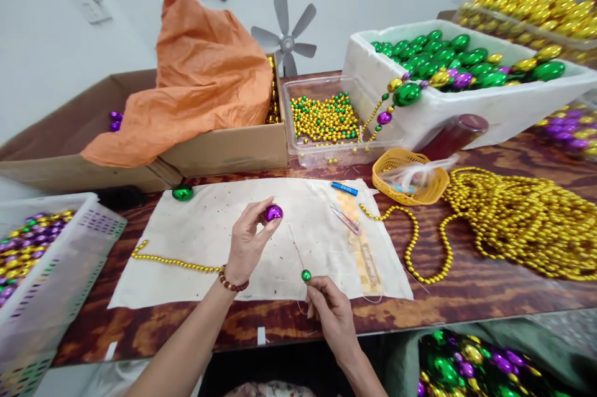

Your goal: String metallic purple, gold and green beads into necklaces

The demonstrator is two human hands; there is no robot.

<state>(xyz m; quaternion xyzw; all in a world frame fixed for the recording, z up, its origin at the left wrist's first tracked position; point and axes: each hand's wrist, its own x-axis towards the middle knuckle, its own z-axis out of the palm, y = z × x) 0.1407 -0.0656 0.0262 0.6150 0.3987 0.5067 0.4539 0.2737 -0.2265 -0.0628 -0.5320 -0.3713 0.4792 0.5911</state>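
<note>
Between thumb and fingers, my left hand point(247, 238) holds a shiny purple bead point(273, 213) above the white cloth point(186, 288). My right hand point(330, 307) is lower and to the right, pinching a long thin needle point(295, 244) that points up and to the left. A small green bead point(305, 275) is threaded on the needle, just above my right fingertips. Thin clear thread hangs near that hand. The needle's tip is apart from the purple bead. On the cloth lie a short gold bead strand point(177, 263) and a large green bead point(182, 192).
Thread snips point(346, 220) and a blue object point(344, 188) lie on the cloth's right side. A yellow basket point(410, 198) and a heap of gold bead strands point(527, 223) are further right. Behind stand a cardboard box point(224, 151), a clear bin point(321, 154) and a foam box point(373, 83).
</note>
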